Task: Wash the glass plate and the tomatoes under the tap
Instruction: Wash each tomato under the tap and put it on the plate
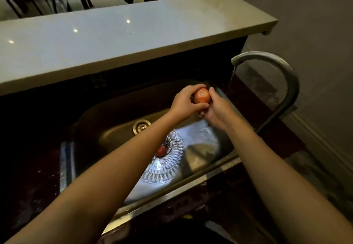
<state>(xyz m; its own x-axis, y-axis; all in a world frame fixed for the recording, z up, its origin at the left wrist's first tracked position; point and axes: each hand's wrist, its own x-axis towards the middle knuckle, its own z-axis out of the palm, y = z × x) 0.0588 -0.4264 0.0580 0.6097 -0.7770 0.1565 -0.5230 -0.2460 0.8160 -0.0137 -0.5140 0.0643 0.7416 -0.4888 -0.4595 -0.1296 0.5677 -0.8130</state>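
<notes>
The tomato point(202, 96) in hand was orange-red, smooth and wet, with a pale glare on its upper face. The fingers point(194, 88) of the left hand point(184, 103) curled over its top and left side, the thumb closing beneath it, so that hand was wrapped firmly around the fruit. The right hand point(216, 110) pressed against the tomato's right side, its fingers point(212, 92) bent close to the skin and touching it; how tightly they gripped could not be told, since most of them lay behind the fruit. Both hands held the tomato above the far right part of the sink point(107, 117).

Up and to the right of the fingers, the curved metal tap point(286, 71) let down a thin stream of water point(232, 75) that fell just beside the right hand's fingertips, apart from the tomato.

Below the fingers, towards the person, the glass plate point(172, 169) lay in the steel basin, clear and cut with a ring of leaf-like facets. A second, redder tomato point(161, 151) sat on it, partly hidden by the left forearm. The drain point(141, 126) lay down and to the left of the fingers, just beyond the plate's rim. A pale raised surface point(114, 39) ran beyond the sink.
</notes>
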